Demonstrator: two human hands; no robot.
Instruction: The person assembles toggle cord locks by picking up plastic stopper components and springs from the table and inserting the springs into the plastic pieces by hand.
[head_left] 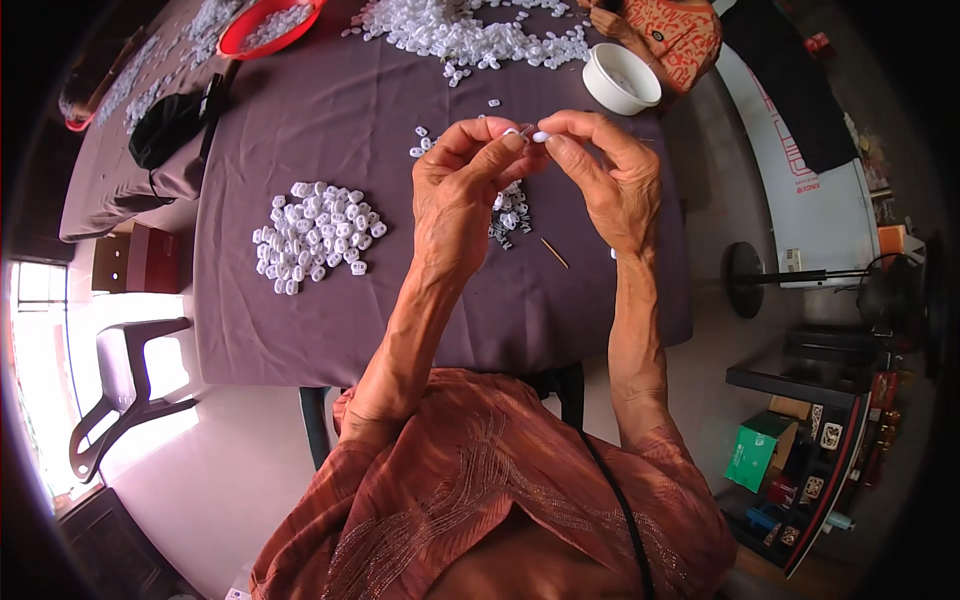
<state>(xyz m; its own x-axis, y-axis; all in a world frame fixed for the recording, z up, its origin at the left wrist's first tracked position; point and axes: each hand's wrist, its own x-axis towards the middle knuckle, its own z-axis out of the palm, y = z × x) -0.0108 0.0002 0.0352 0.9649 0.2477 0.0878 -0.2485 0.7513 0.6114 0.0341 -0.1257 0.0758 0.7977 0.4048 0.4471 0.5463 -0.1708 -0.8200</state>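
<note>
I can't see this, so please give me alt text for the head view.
A person's left hand and right hand come close together above a purplish tablecloth, the right pinching a small white piece. A pile of white pieces lies to the left; a white bowl stands beyond the right hand.

so there's a tiny white piece (541,137), smooth and kinda rounded, pinched between thumb and finger of the right hand (612,170), plus a pale bit (510,132) mostly hidden in the left hand (455,170)'s pinch, right near it, can't tell if they're touching
</note>
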